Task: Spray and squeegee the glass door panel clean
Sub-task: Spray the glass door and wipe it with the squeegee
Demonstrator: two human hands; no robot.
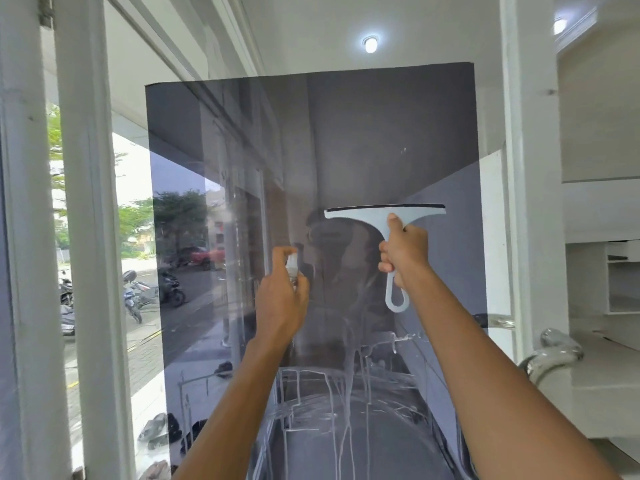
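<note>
Hands (281, 303) (403, 252) gripping sprayer (292, 263), squeegee (377, 213), streaked glass door (346, 133)

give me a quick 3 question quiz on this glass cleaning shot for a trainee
1. Which hand grips the squeegee? A. left hand B. right hand C. both
2. True or false: the left hand is empty.
3. Fill in: runs of white liquid streak the ___ part of the glass door panel.

Key: 1 B. 2 false, it holds a small spray bottle. 3 lower.
</note>
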